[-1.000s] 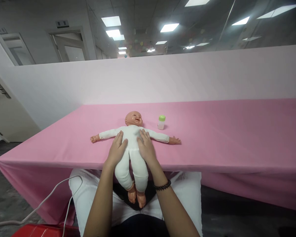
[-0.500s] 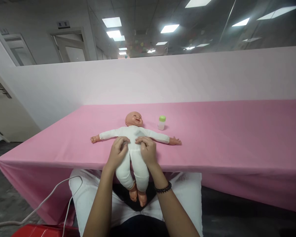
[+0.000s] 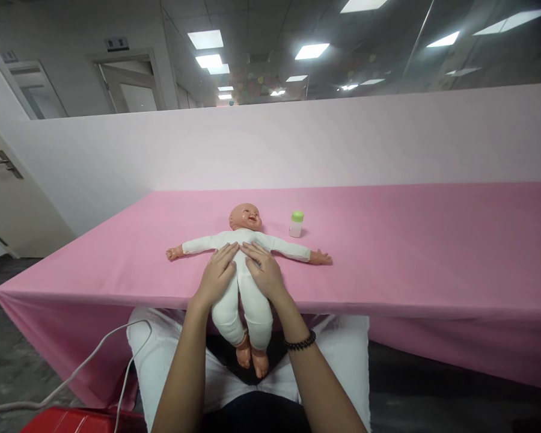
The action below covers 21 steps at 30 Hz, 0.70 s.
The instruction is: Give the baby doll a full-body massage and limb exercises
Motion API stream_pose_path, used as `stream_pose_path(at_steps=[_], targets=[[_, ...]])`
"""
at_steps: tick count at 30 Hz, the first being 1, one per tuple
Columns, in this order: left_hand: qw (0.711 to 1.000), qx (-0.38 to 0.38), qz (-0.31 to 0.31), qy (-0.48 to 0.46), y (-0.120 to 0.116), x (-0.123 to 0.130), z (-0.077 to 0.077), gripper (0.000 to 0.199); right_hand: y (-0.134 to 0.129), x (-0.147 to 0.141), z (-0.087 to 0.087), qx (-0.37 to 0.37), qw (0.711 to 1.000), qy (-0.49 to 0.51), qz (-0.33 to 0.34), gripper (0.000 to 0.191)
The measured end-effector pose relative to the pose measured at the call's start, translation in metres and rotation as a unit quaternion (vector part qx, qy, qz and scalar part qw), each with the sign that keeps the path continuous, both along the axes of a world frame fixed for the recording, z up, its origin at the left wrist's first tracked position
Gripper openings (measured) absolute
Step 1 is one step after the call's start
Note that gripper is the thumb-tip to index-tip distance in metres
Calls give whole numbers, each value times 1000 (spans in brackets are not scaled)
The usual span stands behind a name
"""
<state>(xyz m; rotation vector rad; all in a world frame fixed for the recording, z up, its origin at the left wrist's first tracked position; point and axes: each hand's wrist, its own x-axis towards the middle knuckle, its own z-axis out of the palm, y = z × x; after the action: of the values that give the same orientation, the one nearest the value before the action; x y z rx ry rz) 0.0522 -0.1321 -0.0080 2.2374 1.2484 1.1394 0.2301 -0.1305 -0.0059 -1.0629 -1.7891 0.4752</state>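
A baby doll (image 3: 249, 236) with a white cloth body lies face up on the pink-covered table (image 3: 415, 252). Its arms are spread wide, and its legs hang over the near edge toward my lap. My left hand (image 3: 217, 272) rests on the left side of the doll's belly, fingers stretched out and pointing inward. On the other side lies my right hand (image 3: 265, 270), also flat with fingers extended. The fingertips of both hands nearly meet at the middle of the torso. Neither hand grips anything.
A small bottle (image 3: 296, 225) with a green lid stands to the right of the doll's head. Behind the table rises a white half-wall (image 3: 297, 144) with glass above. A pale cable (image 3: 85, 364) and a red object (image 3: 67, 421) are at lower left.
My fingers, curled on the doll's belly before, are now straightened and flat. Both hands have shifted inward and slightly up the torso. The doll and bottle have stayed put.
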Motion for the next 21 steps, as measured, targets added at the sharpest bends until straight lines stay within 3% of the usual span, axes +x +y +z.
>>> stream_pose_path(at_steps=[6,10,13,17,21], targets=[[995,-52,45,-69,2,-2,-6,55,5,0,-3,-61,997,-19,-43,52],[986,-89,81,-117,3,-2,-10,63,8,0,-8,-67,994,48,-74,59],[980,-97,94,-145,2,0,-9,64,5,-1,-8,-29,984,113,-136,47],[984,-14,80,-158,-4,2,-6,52,-4,-4,-3,77,968,168,-171,26],[982,71,53,-168,-12,2,-5,26,-9,-5,-1,144,970,164,-107,29]])
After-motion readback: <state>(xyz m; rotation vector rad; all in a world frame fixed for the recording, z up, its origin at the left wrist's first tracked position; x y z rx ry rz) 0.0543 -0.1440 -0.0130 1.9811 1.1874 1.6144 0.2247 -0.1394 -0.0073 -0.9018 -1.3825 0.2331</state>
